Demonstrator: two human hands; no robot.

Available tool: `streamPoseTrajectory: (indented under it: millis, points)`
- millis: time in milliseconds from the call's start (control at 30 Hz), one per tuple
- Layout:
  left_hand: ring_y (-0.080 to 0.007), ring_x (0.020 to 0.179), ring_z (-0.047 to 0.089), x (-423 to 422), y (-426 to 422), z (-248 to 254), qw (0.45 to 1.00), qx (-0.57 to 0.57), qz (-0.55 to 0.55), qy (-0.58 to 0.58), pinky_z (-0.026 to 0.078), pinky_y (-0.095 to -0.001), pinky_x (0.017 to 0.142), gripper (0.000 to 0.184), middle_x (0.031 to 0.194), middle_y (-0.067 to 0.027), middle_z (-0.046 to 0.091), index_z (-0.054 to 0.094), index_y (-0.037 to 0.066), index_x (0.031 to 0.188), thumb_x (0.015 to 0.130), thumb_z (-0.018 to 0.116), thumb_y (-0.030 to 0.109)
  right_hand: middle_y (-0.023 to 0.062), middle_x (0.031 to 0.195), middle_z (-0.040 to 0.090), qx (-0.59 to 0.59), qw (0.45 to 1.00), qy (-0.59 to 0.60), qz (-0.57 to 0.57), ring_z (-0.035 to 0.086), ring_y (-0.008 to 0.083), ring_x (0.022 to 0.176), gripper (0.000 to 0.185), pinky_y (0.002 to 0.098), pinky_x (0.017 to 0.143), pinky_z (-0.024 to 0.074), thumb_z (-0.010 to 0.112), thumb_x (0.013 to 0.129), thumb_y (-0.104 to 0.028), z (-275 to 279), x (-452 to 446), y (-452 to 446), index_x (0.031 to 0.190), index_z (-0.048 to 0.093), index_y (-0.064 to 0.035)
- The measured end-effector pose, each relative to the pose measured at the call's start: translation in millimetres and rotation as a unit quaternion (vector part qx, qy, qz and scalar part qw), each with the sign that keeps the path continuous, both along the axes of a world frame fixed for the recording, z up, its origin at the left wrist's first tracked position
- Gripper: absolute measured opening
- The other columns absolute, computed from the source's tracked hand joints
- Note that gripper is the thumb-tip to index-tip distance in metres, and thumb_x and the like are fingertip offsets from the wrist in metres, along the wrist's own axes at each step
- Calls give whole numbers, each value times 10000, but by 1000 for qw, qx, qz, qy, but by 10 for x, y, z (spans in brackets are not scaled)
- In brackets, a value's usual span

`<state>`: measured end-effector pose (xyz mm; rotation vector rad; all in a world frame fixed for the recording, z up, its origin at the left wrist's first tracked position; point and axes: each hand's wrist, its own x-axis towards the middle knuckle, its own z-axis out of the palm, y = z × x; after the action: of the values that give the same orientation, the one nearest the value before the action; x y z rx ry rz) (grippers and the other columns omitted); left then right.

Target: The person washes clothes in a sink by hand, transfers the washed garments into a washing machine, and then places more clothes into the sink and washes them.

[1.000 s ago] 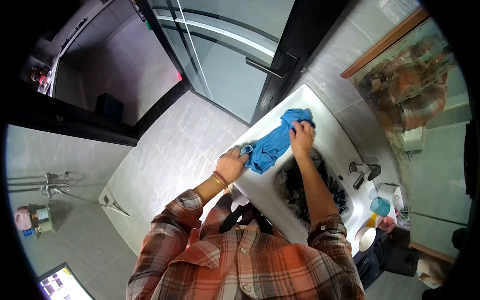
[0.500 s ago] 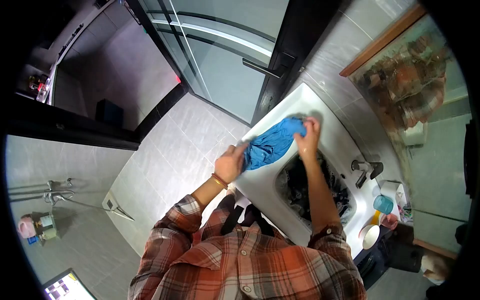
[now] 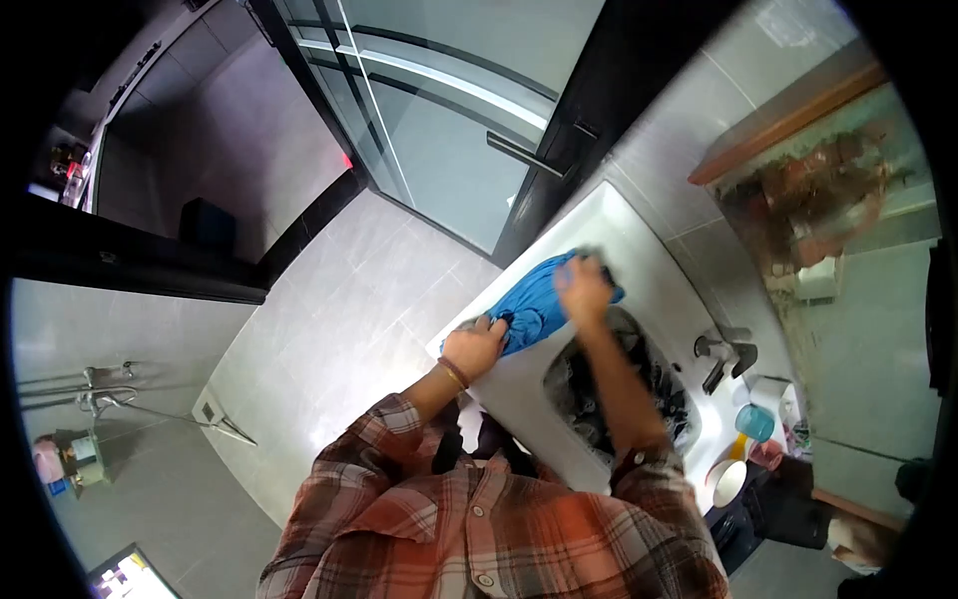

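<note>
A wet-looking blue cloth (image 3: 531, 301) lies stretched along the flat left ledge of the white sink (image 3: 616, 215). My left hand (image 3: 475, 347) is closed on its near end, at the ledge's front edge. My right hand (image 3: 584, 288), blurred by motion, is closed on the far part, with some cloth showing beyond the fingers. Beneath my right forearm, the basin holds dark fabric (image 3: 659, 379) in sudsy water.
A metal faucet (image 3: 725, 359) stands at the basin's right. Near it are a blue cup (image 3: 754, 423), a pink cup (image 3: 766, 453) and a white bowl (image 3: 727, 482). A glass door (image 3: 439, 130) with a dark frame stands beyond the sink.
My right hand has moved down and left along the cloth, its fingers now closed over it. My left hand has shifted slightly right and down, and the cloth looks more drawn out.
</note>
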<state>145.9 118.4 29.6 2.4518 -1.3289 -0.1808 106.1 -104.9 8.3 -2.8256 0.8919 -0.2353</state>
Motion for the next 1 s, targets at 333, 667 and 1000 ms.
streamPoseTrajectory:
  millis: [333,667,1000]
  points:
    - [-279,676,581,81,32,23,999,-4,-45,29,485,-381,541,190,767,-99,547,537,124,850,745,599,269,108,623,599,-45,991,46,-117,598,273,568,259,411,495,458,503,804,-349,18,343,-392,810,574,-100]
    - [-272,646,581,115,-24,111,998,-7,-54,35,474,-384,530,267,728,-87,529,546,108,805,748,619,358,109,769,601,-54,995,17,-78,597,268,693,336,401,595,473,614,735,-356,-69,276,-480,951,569,-102]
    - [-279,645,565,100,-11,106,997,-18,-51,58,466,-393,537,221,723,-80,524,556,119,786,729,619,323,106,793,512,53,965,-236,102,539,271,637,139,377,533,450,628,666,-134,354,-3,676,792,568,-139]
